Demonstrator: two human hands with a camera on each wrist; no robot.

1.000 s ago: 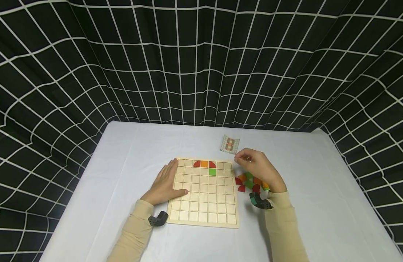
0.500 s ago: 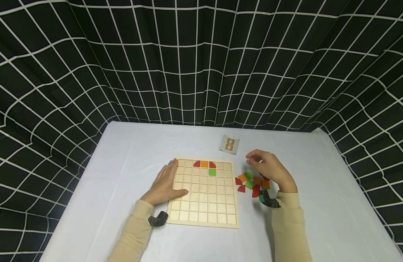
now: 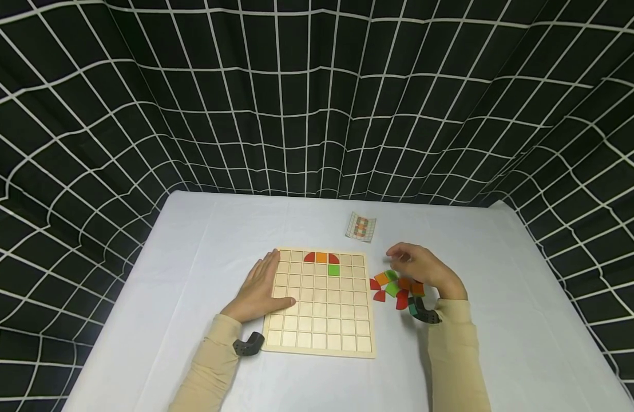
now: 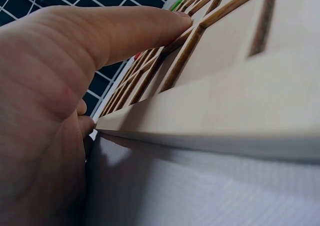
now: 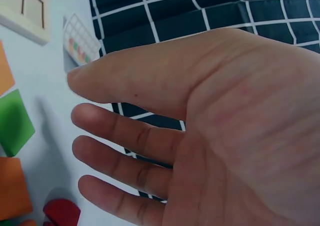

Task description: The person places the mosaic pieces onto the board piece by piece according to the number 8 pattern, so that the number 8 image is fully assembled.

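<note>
A black curtain with a white grid hangs behind and around a pale table (image 3: 203, 240), on which a wooden grid board (image 3: 321, 303) lies. The left hand (image 3: 260, 289) lies flat, palm down, on the board's left edge, fingers straight and holding nothing; in the left wrist view the thumb (image 4: 125, 29) presses on the board's raised lattice (image 4: 200, 31), and this hand has not moved since the earlier frames. Beyond its fingertips, in the board's top row, sit two red quarter-round tiles with an orange tile (image 3: 321, 258) between them, and a green tile (image 3: 334, 270) just below the right red one. The right hand (image 3: 422, 272) hovers off the board's right side, fingers relaxed and slightly spread, holding nothing, as the right wrist view shows plainly (image 5: 200, 136). A second ago it was nearer the board's top right corner with fingertips drawn together; it has since drawn outward and now sits a little lower, over the loose tiles (image 3: 394, 286). These red, green and orange pieces lie in a small heap just under and left of its palm, between it and the board. A small pattern card (image 3: 360, 226) lies on the table beyond its fingertips, apart from them.
</note>
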